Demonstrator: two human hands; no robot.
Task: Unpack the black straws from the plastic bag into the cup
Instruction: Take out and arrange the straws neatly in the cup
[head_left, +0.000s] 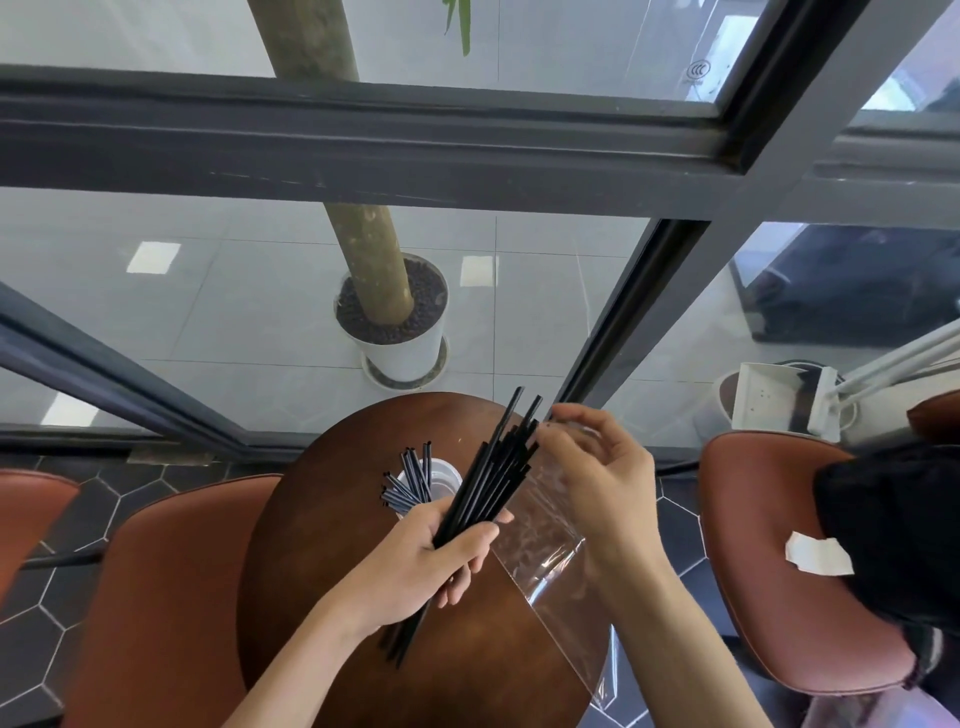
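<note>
My left hand (441, 558) grips a bundle of black straws (491, 478) around its lower half, tilted up to the right over the round brown table (332, 571). My right hand (597, 483) hovers at the bundle's upper ends, fingers curled and pinching at the straw tips. A clear plastic bag (550, 566) lies flat on the table beneath my right wrist. The clear plastic cup (444, 480) stands just behind my left hand with several black straws (408, 480) leaning in it.
Brown leather chairs stand at left (171, 597) and right (769, 545); black clothing (893, 530) lies on the right one. Past the table's far edge a glass wall with dark frames (363, 150) rises, a potted tree (395, 322) behind it.
</note>
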